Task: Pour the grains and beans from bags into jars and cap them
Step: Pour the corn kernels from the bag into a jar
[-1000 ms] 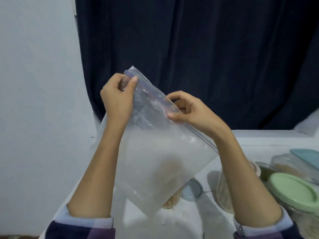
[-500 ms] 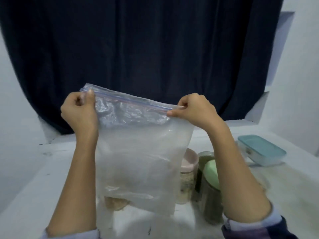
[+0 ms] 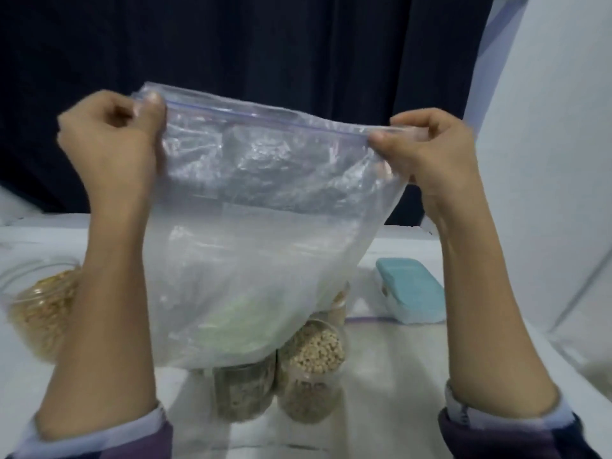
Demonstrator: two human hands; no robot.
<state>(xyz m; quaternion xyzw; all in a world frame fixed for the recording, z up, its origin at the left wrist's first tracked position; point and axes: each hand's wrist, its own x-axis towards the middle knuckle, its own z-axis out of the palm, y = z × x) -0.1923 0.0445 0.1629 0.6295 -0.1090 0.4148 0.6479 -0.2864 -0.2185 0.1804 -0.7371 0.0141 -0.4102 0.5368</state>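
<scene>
Above jars [image 3: 309, 369]: left hand [image 3: 109, 140], right hand [image 3: 430, 150] pinch zip bag [image 3: 258, 233] corners; no legible writing.

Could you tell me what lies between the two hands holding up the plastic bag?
In the head view, only the zip-top edge of the clear bag spans between the left hand and the right hand, each pinching a top corner.

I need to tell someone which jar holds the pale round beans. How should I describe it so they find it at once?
Start from the big clear zip bag held up in the middle. Just below its bottom right corner, on the white table, stands the clear jar of pale round beans. The jar touching its left side holds a darker, finer mix, and the jar at the far left holds golden grains.
</scene>
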